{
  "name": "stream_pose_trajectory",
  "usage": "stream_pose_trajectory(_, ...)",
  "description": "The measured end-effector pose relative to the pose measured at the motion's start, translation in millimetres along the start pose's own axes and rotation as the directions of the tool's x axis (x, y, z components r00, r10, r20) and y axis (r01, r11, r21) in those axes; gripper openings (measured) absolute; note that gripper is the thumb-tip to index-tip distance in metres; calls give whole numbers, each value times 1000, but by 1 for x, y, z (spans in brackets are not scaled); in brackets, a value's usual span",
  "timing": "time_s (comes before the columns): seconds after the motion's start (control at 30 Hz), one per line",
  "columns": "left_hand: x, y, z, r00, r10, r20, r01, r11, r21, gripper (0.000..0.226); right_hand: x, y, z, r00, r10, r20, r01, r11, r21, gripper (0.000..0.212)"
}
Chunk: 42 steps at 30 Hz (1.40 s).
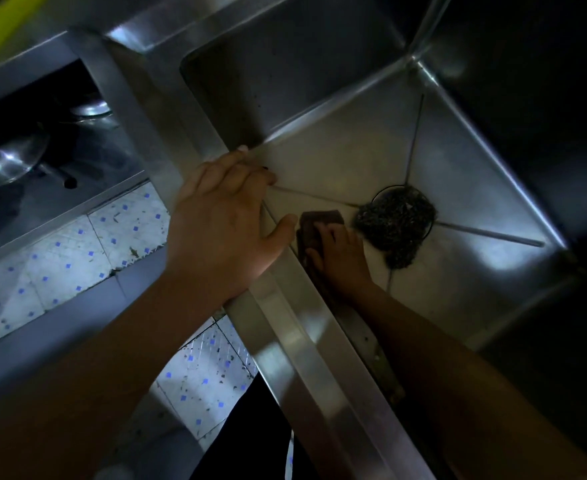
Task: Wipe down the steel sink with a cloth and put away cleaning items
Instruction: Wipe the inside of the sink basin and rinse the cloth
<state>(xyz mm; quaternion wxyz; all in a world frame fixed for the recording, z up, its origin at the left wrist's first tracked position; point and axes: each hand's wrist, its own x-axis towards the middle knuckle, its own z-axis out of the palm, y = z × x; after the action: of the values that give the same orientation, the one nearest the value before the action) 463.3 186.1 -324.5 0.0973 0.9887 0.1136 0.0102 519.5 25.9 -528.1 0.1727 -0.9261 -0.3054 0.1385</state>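
The steel sink (465, 161) is a deep square basin with creases running to a central drain. My right hand (340, 258) reaches down inside it and presses a dark brown cloth (314, 225) against the near wall and floor corner. A dark steel-wool scrubber (394, 228) lies over the drain, just right of that hand. My left hand (222, 223) rests flat on the sink's front rim (305, 344), fingers spread and curled over the inner edge, holding nothing loose.
Left of the sink, a lower steel shelf (77, 202) holds shiny metal bowls (8, 161) in the dark. White floor tiles with blue dots (77, 251) show below. A yellow-green object (1, 19) sits at the top left corner.
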Motion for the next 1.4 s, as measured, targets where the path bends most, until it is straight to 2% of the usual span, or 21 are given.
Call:
stream_pose_trajectory(0.13, 1, -2, 0, 1000, -9, 15, 9, 1000, -3, 60, -5, 0, -2, 1000, -25, -11, 25, 1000, -10, 50)
stream_pose_trajectory(0.37, 0, -2, 0, 1000, -2, -1, 2, 1000, -4, 60, -63, 13, -2, 999, -44, 12, 45, 995, -90, 47)
stream_pose_trajectory(0.7, -3, 3, -4, 999, 13, -39, -13, 1000, 2, 57, -16, 14, -5, 992, -113, 56, 117, 989, -86, 50)
stream_pose_trajectory(0.97, -5, 7, -9, 1000, 3, -9, -3, 1000, 4, 54, -22, 18, -8, 977, -16, 211, 32, 997, -74, 57)
stream_pose_trajectory(1.13, -17, 19, -14, 999, -31, -17, 31, 1000, 1, 56, -54, 32, -25, 931, 10, 365, 23, 996, -88, 64)
stream_pose_trajectory(1.2, -25, 29, -15, 999, -16, 28, 16, 1000, -20, 60, -73, 37, -31, 905, 32, 424, 11, 995, -97, 65)
stream_pose_trajectory(1.33, -40, 49, -9, 983, 41, 177, -39, 999, -18, 56, -98, 40, -46, 823, 185, 537, -122, 981, -151, 71)
stream_pose_trajectory(1.4, -41, 52, -6, 978, 36, 206, -39, 999, 11, 58, -111, 38, -49, 782, 295, 549, -246, 955, -163, 72)
